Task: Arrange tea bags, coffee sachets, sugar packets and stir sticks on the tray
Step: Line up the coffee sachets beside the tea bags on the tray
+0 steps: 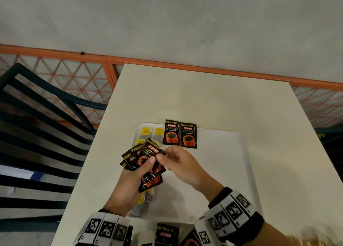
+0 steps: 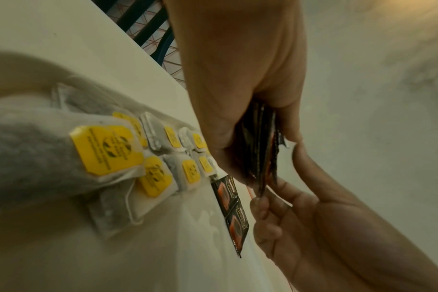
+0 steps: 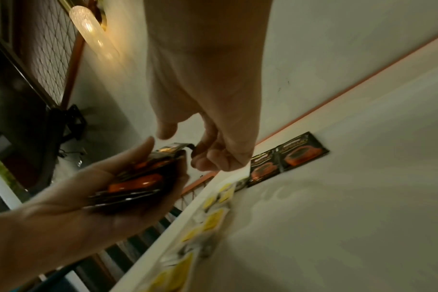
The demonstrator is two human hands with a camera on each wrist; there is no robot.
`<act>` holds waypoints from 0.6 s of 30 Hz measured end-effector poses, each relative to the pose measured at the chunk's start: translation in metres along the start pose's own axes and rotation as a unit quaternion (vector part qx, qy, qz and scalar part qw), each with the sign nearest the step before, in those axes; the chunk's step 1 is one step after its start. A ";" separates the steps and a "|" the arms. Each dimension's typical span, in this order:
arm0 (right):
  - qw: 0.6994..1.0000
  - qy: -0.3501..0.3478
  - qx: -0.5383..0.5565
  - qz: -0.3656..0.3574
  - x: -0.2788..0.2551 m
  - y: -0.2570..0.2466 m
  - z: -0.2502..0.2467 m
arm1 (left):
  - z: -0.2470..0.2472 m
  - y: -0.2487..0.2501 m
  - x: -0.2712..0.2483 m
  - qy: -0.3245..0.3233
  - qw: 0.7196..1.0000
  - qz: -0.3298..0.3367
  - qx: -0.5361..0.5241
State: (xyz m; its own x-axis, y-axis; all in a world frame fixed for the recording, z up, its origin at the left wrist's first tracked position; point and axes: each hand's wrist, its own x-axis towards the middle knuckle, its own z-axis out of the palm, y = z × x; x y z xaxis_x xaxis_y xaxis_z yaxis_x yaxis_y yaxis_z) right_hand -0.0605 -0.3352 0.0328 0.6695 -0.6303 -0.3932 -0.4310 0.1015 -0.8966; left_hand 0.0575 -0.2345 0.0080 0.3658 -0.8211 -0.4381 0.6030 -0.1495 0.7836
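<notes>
A white tray [image 1: 232, 171] lies on a cream table [image 1: 204, 101]. Tea bags [image 1: 152, 131] with yellow tags [image 2: 105, 150] fill its left side in rows. Two black coffee sachets [image 1: 179, 133] lie side by side at its far edge, also in the wrist views [image 2: 231, 205] [image 3: 288, 156]. My left hand [image 1: 137, 175] grips a fan of several coffee sachets [image 1: 148, 158] above the tea bags. My right hand [image 1: 164, 155] pinches the right edge of the top sachet [image 3: 173, 147], index finger curled at its corner and thumb just above.
More coffee sachets [image 1: 167, 234] and something white [image 1: 144, 236] lie on the table at the near edge between my wrists. A dark slatted chair [image 1: 37, 134] stands on the left. An orange mesh fence [image 1: 74, 75] runs behind the table.
</notes>
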 end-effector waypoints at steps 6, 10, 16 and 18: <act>0.996 0.047 0.069 -0.027 -0.003 0.001 0.008 | 0.000 -0.001 -0.006 -0.045 0.999 -0.009 0.004; 0.987 0.040 0.155 -0.028 -0.001 0.000 0.005 | 0.000 0.001 -0.011 -0.067 0.997 -0.025 -0.039; 0.978 0.101 0.183 0.001 0.011 0.010 -0.010 | -0.009 -0.002 -0.012 0.006 0.999 -0.044 0.003; 0.985 0.134 0.109 0.020 0.021 0.017 -0.017 | -0.010 -0.003 -0.011 0.022 0.999 -0.046 0.002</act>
State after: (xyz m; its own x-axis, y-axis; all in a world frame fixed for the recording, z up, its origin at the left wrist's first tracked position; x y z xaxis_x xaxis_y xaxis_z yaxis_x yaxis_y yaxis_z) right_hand -0.0641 -0.3592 0.0126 0.4581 -0.7997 -0.3881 -0.2952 0.2749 -0.9150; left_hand 0.0591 -0.2190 0.0063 0.3404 -0.7788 -0.5269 0.6327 -0.2249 0.7411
